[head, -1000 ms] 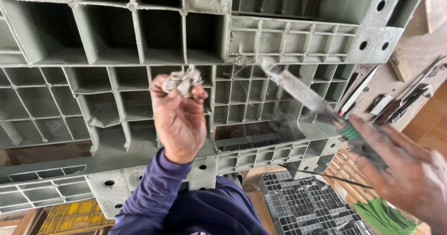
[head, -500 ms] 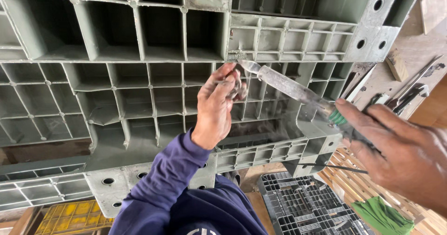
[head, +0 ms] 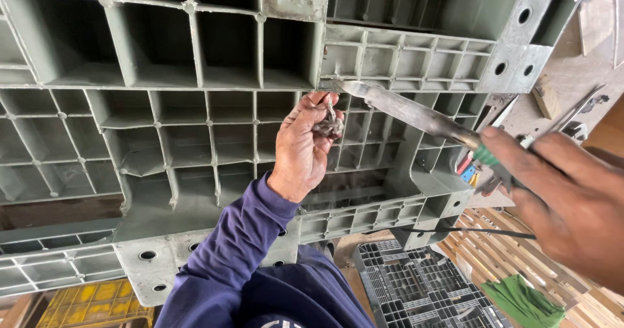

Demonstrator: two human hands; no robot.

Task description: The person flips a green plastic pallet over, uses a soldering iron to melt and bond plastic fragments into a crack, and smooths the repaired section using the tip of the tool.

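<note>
Here, a grey scrap (head: pixel 328 128) is pinched closed in the left hand (head: pixel 302 149), just below the pallet (head: pixel 156 100) rib. The right hand (head: pixel 559 198) clasps a blade tool (head: pixel 413 113), tip touching that rib. Best keep the tip steady and the scrap near it. Left arm raised, wrist bent.

Even, soft daylight is seen throughout, without glare. Deep cells of the grey pallet (head: pixel 162 49) are left in shadow. The near right hand (head: pixel 565 204) is blurred, and straight ribs are bowed at the edges.
</note>
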